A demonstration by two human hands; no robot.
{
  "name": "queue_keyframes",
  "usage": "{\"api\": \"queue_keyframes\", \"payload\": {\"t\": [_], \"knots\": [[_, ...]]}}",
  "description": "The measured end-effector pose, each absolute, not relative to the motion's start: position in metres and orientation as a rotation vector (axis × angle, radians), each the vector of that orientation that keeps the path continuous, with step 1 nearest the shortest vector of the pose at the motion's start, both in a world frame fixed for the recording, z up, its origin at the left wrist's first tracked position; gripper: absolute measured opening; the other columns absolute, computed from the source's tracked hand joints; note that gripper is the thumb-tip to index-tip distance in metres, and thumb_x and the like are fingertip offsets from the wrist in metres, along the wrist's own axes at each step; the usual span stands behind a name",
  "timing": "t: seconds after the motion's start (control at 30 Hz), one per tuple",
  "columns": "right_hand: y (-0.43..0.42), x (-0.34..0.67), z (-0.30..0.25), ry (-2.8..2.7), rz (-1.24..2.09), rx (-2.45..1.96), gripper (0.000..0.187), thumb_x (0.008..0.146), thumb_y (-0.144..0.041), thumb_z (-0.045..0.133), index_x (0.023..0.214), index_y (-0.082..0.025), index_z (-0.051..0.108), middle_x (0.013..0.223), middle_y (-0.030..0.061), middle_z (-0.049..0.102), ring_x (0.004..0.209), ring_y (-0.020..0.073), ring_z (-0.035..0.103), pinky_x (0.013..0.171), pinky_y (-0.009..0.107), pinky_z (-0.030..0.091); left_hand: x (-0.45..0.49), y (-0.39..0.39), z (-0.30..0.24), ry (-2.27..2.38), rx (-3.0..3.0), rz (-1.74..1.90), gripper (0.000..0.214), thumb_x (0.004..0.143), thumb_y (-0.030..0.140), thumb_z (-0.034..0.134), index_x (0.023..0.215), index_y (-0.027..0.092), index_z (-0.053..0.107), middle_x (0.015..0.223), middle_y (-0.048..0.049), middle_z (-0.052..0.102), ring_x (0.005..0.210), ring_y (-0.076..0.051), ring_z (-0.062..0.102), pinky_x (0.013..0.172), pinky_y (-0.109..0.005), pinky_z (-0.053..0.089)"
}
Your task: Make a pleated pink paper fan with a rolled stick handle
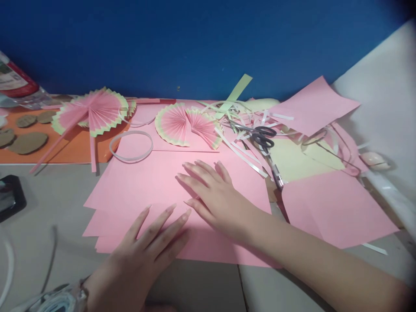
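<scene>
A stack of pink paper sheets (139, 186) lies on the table in front of me. My left hand (146, 247) rests flat on its near edge, fingers stretched out and apart, holding nothing. My right hand (214, 195) lies palm down on the middle of the top sheet, fingers spread and pointing left. Beyond the sheets sit two pleated pink paper fans with pale green edges, one (186, 125) in the middle and a larger one (92, 110) on the left. Black-handled scissors (264, 141) lie to the right of my right hand.
White and green paper strips (240, 108) are piled behind the scissors. More pink sheets (334, 208) lie right. A white ring (131, 146) sits by an orange board (65, 147) with brown cardboard ovals. A blue wall is behind; a black object (9, 197) lies left.
</scene>
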State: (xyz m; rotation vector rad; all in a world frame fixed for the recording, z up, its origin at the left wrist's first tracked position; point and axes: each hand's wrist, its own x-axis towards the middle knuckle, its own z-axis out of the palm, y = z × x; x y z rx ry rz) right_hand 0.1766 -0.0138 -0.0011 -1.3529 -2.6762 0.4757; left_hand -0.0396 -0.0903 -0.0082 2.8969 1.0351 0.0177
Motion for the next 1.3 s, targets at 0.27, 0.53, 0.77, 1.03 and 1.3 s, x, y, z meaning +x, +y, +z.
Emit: {"api": "queue_keyframes", "payload": {"t": [0.27,0.53,0.77,1.03,1.3], "knots": [[-0.0136,0.1752,-0.0045,-2.682,0.492,-1.338,0.047,0.097,-0.035,0.031,0.142,-0.024,0.037,0.154,0.0024,0.028,0.142,0.0229,0.021,0.116,0.053,0.014,-0.0421,-0.0920,-0.0138,1.084,2.878,0.110,0.097,0.070,0.076,0.047,0.145,0.015,0.033,0.153,-0.0099,0.029,0.140,-0.035,0.019,0.114,-0.051,0.005],[-0.0168,0.1732,-0.0084,-2.717,0.413,-1.316,0.049,0.098,-0.036,0.027,0.145,-0.022,0.033,0.155,0.0054,0.025,0.143,0.0261,0.019,0.115,0.056,0.015,-0.0374,-0.0849,-0.0094,1.219,2.873,0.122,0.093,0.078,0.072,0.042,0.146,0.010,0.030,0.153,-0.0150,0.028,0.137,-0.037,0.027,0.113,-0.050,0.010],[-0.0169,0.1722,-0.0087,-2.735,0.375,-1.307,0.049,0.098,-0.036,0.026,0.144,-0.020,0.034,0.155,0.0065,0.025,0.142,0.0273,0.021,0.114,0.057,0.017,-0.0358,-0.0845,-0.0095,1.176,2.889,0.089,0.085,0.082,0.067,0.042,0.146,0.013,0.030,0.153,-0.0104,0.029,0.136,-0.035,0.028,0.113,-0.049,0.008],[-0.0230,0.1684,-0.0077,-2.723,0.329,-1.288,0.047,0.099,-0.033,0.023,0.141,-0.020,0.039,0.153,0.0068,0.031,0.141,0.0275,0.025,0.113,0.059,0.015,-0.0375,-0.0840,-0.0115,1.200,2.877,0.125,0.083,0.080,0.067,0.046,0.145,0.016,0.033,0.152,-0.0115,0.030,0.137,-0.035,0.026,0.112,-0.049,0.014],[-0.0214,0.1681,-0.0017,-2.686,0.207,-1.321,0.046,0.097,-0.031,0.030,0.142,-0.024,0.038,0.152,0.0055,0.033,0.139,0.0281,0.026,0.112,0.060,0.014,-0.0363,-0.0877,-0.0102,1.237,2.854,0.151,0.085,0.077,0.067,0.050,0.144,0.017,0.034,0.153,-0.0168,0.024,0.137,-0.037,0.026,0.107,-0.051,0.025]]}}
